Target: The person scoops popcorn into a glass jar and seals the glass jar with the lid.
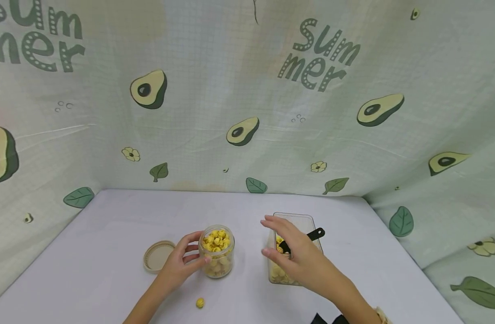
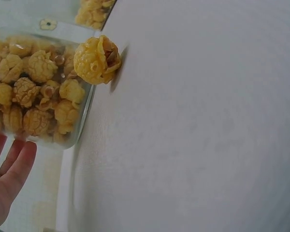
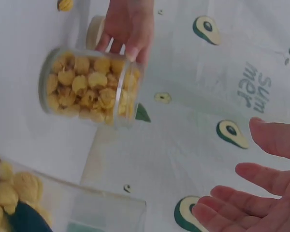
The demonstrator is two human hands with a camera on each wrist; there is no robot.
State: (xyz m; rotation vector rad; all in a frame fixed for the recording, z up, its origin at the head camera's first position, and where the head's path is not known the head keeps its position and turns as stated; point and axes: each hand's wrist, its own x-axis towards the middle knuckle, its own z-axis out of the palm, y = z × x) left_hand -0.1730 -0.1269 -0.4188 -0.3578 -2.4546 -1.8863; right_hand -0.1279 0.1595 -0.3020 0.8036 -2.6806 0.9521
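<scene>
A clear jar (image 1: 218, 266), filled to near its rim with yellow popcorn (image 1: 216, 240), stands upright on the table. My left hand (image 1: 182, 263) holds its left side, thumb at the front and fingers round the back. My right hand (image 1: 298, 254) hovers over a clear rectangular container (image 1: 302, 220), its fingers spread and nothing held. More popcorn lies in that container, along with a black scoop (image 1: 315, 234) whose handle leans on the right rim. The hand hides part of the scoop and container.
A round beige lid (image 1: 147, 255) lies left of the jar, partly behind my left hand. One loose popcorn piece (image 1: 200, 303) is on the white table (image 1: 110, 265) in front of the jar. Something black (image 1: 328, 319) shows at the bottom edge. A printed cloth (image 1: 199, 90) hangs behind.
</scene>
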